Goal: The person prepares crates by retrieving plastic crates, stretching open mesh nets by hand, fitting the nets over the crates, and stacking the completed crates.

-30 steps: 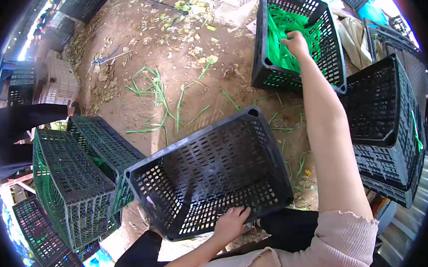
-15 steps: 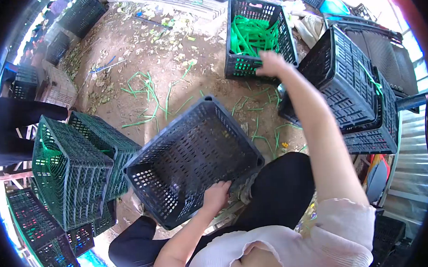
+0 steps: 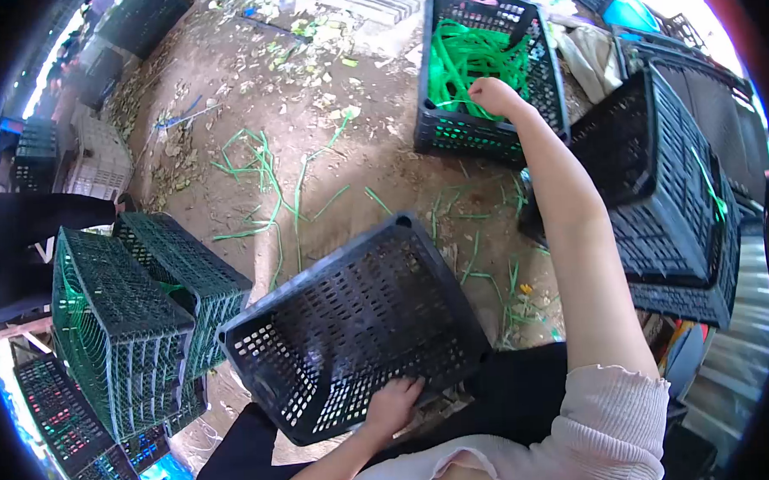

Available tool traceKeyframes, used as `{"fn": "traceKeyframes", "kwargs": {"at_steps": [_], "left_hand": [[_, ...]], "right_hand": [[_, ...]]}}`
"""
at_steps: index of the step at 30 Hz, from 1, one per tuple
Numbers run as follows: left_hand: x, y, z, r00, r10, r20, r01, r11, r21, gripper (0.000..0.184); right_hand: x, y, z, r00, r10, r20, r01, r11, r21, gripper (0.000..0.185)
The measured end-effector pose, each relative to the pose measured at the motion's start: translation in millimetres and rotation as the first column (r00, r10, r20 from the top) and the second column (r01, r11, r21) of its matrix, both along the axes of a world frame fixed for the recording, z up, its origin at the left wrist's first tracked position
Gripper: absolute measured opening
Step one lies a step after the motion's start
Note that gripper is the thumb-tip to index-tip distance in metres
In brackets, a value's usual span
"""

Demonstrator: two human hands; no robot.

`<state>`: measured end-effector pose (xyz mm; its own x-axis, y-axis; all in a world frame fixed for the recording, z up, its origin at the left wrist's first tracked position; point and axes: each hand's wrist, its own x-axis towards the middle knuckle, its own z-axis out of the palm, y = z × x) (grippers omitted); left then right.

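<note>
A black plastic crate (image 3: 362,318) is tilted in front of my knees, its open side facing up toward me. My left hand (image 3: 394,404) is closed over its near rim. Farther out, my right hand (image 3: 497,98) reaches over the near wall of a second black crate (image 3: 475,143). That one holds a tangle of green plastic straps (image 3: 467,60). The right fingers are pinched together at the edge of the tangle, on what looks like a green strap.
Stacked black crates (image 3: 682,175) stand to the right, one with a green strap on it. Green-netted crates (image 3: 131,328) are at the left, beside a person's dark-clothed leg (image 3: 49,212). Loose green strips (image 3: 270,176) and leaf scraps litter the dirt floor.
My right hand has moved from the crate's near rim in to the green straps, and its fingers have closed. The left hand stays on the tilted crate. The view has shifted slightly.
</note>
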<state>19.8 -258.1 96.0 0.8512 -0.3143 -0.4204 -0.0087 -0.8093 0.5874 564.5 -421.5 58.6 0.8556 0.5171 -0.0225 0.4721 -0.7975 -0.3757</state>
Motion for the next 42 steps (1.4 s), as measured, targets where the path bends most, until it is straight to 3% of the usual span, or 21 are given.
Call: {"fn": "traceKeyframes", "kwargs": {"at_steps": [2,5,9,11,14,17,18,20,23,24,25,30,31,32,33,34,35,36,37,39,42], "left_hand": [[2,0,1,0.999,0.033,-0.012,-0.033,0.999,-0.042,0.052],[12,5,9,0.998,0.016,-0.057,-0.019,0.998,-0.062,0.055],[10,7,-3,0.993,0.027,-0.113,-0.041,0.992,-0.123,0.059],[13,10,-3,0.996,0.019,-0.086,-0.032,0.987,-0.157,0.059],[11,12,-8,0.999,0.028,-0.043,-0.035,0.983,-0.181,0.059],[11,13,-7,0.998,0.04,-0.047,-0.049,0.977,-0.207,0.057],[7,11,-9,0.998,0.043,-0.053,-0.052,0.981,-0.188,0.056],[3,10,-8,0.996,0.047,-0.072,-0.058,0.986,-0.158,0.055],[3,5,-4,0.996,0.056,-0.07,-0.065,0.989,-0.13,0.053],[1,4,-5,0.998,0.047,-0.051,-0.052,0.992,-0.111,0.052],[-2,4,-7,0.999,0.031,-0.029,-0.034,0.995,-0.092,0.051],[19,9,-1,0.999,0.01,-0.049,-0.014,0.997,-0.08,0.052],[21,10,2,0.998,0.055,-0.021,-0.057,0.994,-0.093,0.055],[43,13,37,0.979,0.198,-0.049,-0.202,0.918,-0.34,0.057],[62,12,64,0.942,0.247,-0.226,-0.33,0.571,-0.752,0.052],[78,12,117,0.71,0.32,-0.628,-0.704,0.272,-0.656,0.05],[87,10,152,0.675,0.156,-0.721,-0.718,-0.088,-0.691,0.051],[89,6,186,0.71,0.126,-0.693,-0.666,-0.198,-0.719,0.049],[88,2,208,0.744,0.101,-0.66,-0.608,-0.307,-0.732,0.047],[92,37,198,0.844,-0.108,-0.525,-0.482,-0.581,-0.656,0.035],[76,95,206,0.703,0.362,-0.612,-0.375,-0.543,-0.751,0.025]], "right_hand": [[19,22,-19,0.99,-0.14,-0.022,0.142,0.988,0.066,0.019],[63,36,-68,0.936,-0.321,-0.141,0.226,0.86,-0.458,0.033],[50,43,-51,0.961,-0.122,-0.25,-0.043,0.823,-0.567,0.047],[61,35,-82,0.969,-0.195,-0.153,0.107,0.886,-0.452,0.047],[84,37,-106,0.863,-0.06,-0.501,-0.265,0.79,-0.552,0.05],[81,28,-90,0.965,-0.193,-0.18,0.178,0.979,-0.097,0.027],[72,25,-72,0.96,-0.278,0.028,0.27,0.95,0.16,0.019],[48,25,-13,0.867,-0.493,0.075,0.438,0.824,0.36,0.034],[50,-1,80,0.898,-0.44,0.036,0.284,0.639,0.714,0.041],[34,-9,126,0.867,-0.462,0.189,0.216,0.688,0.693,0.037],[10,-7,167,0.943,-0.332,0.036,0.113,0.419,0.901,0.031],[-127,-43,304,0.982,-0.189,0.021,0.097,0.592,0.8,0.017],[-171,-36,317,1.0,-0.008,-0.007,0.01,0.505,0.863,0.016],[-216,-31,330,0.999,-0.033,0.003,0.02,0.669,0.743,0.017],[-270,-17,339,0.994,-0.045,0.104,-0.022,0.823,0.567,0.016],[-314,-9,337,0.991,0.029,0.132,-0.069,0.948,0.309,0.016],[-362,-1,336,0.982,0.187,-0.033,-0.165,0.929,0.332,0.017],[-399,1,321,0.937,0.339,-0.083,-0.289,0.887,0.359,0.017],[-429,-1,293,0.788,0.586,0.19,-0.611,0.782,0.121,0.015],[-486,-15,307,0.838,0.407,-0.364,-0.412,0.909,0.068,0.014],[-506,-76,307,0.966,0.105,-0.236,-0.087,0.993,0.084,0.017]]}}
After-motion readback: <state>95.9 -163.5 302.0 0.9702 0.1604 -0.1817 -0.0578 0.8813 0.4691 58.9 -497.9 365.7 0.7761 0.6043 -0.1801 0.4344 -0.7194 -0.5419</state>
